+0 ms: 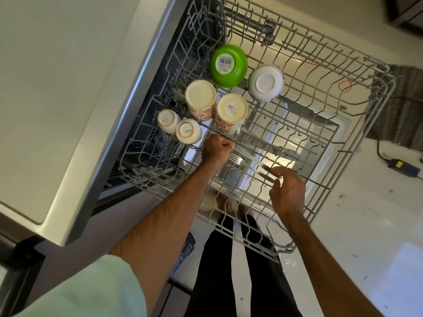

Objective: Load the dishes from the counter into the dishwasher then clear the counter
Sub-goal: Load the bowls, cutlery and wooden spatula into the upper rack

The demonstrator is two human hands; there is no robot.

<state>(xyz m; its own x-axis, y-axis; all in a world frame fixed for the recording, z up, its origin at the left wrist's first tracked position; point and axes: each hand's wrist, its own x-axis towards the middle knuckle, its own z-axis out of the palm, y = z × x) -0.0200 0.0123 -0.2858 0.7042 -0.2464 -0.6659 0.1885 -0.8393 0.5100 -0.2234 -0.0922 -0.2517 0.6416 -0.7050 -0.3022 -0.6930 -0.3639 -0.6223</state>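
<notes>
— Where are your hands?
— Both over the rack's (389, 74) 6 o'clock part. Your left hand (216, 150) is fisted round a knife (246, 153). Your right hand (287, 191) pinches a fork's (238, 159) dark handle, tines toward 10 o'clock.
— And the dishes?
— Upside down in the rack: cups (200, 99) at 9 o'clock, bowls (229, 65) at 12.

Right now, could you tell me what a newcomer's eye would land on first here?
The bright green bowl stands out first, upside down at the far side of the pulled-out dishwasher rack, with a barcode sticker on its base. Beside it sits an upturned white bowl, with two floral mugs and two small cream cups nearer. At the near side, the left hand and right hand hold cutlery.
</notes>
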